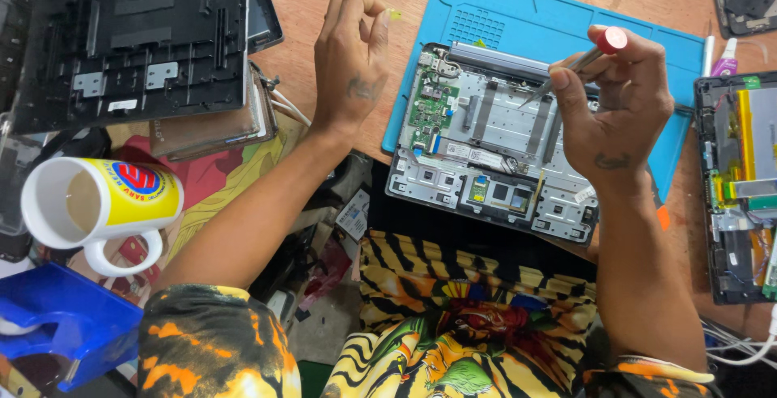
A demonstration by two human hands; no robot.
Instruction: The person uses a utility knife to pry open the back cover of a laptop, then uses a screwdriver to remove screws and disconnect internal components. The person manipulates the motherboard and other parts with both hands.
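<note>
Now, from the head view, the right hand (pixel 619 102) pinches a red-capped screwdriver (pixel 579 62), tip on the opened laptop chassis (pixel 494 143) lying on the blue mat (pixel 518 17). The left hand (pixel 350 62) hovers beside it, fingertips closed on a tiny yellowish bit (pixel 394 14). Unscrewing seems underway; steady tip seating matters next.

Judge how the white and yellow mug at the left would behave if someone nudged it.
The mug lies on its side on cluttered cloth, so it may roll, though its handle would probably stop it. It looks ceramic: likely stiff, rather heavy, and breakable if it drops.
</note>
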